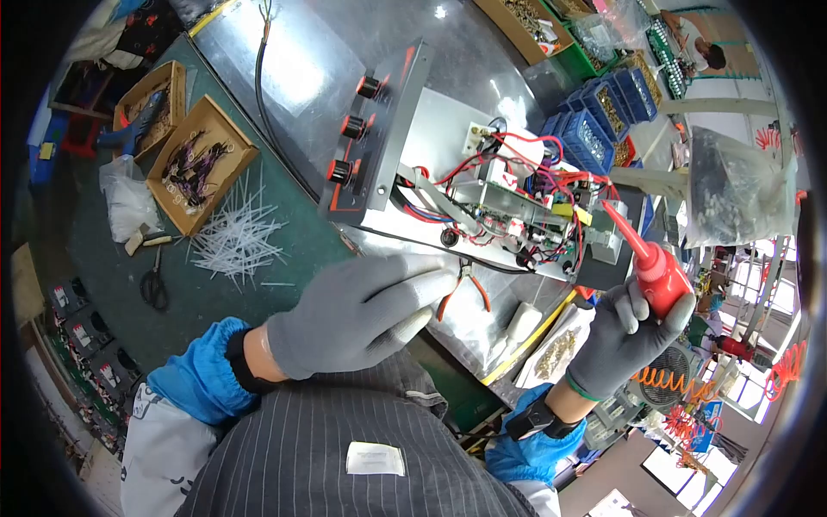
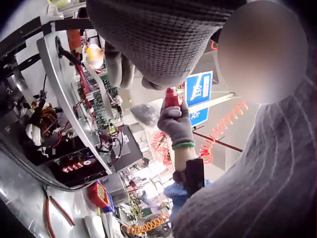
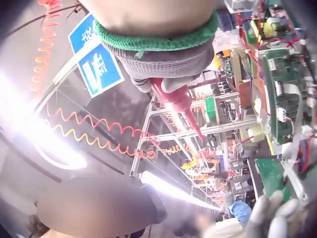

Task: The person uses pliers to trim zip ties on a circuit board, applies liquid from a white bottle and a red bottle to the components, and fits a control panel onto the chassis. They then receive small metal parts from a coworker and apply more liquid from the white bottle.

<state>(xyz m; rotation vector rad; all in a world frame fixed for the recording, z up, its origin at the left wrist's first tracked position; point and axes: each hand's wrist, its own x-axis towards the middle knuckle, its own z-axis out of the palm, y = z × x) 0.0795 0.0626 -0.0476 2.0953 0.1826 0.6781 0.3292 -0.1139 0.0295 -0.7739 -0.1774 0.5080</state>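
My gloved right hand (image 1: 624,332) grips a red squeeze bottle (image 1: 665,284) with a long tapered nozzle, raised beside the electronics unit. In the right wrist view the bottle (image 3: 171,94) shows below the palm, its nozzle slanting down. My gloved left hand (image 1: 362,314) hovers in front of the unit's near edge, fingers loosely extended together and nothing visible in them. The electronics unit (image 1: 448,129) lies open, with black knobs (image 1: 351,127) on its panel and circuit boards (image 1: 495,226) and red wires exposed. Orange-handled pliers (image 1: 465,289) lie just beyond the left fingertips.
White cable ties (image 1: 237,237) lie scattered on the green mat (image 1: 207,302) at left, near a cardboard box (image 1: 202,164) of wires and scissors (image 1: 154,284). Blue bins (image 1: 586,138) of small parts stand at the back right. A black cable (image 1: 267,129) crosses the table.
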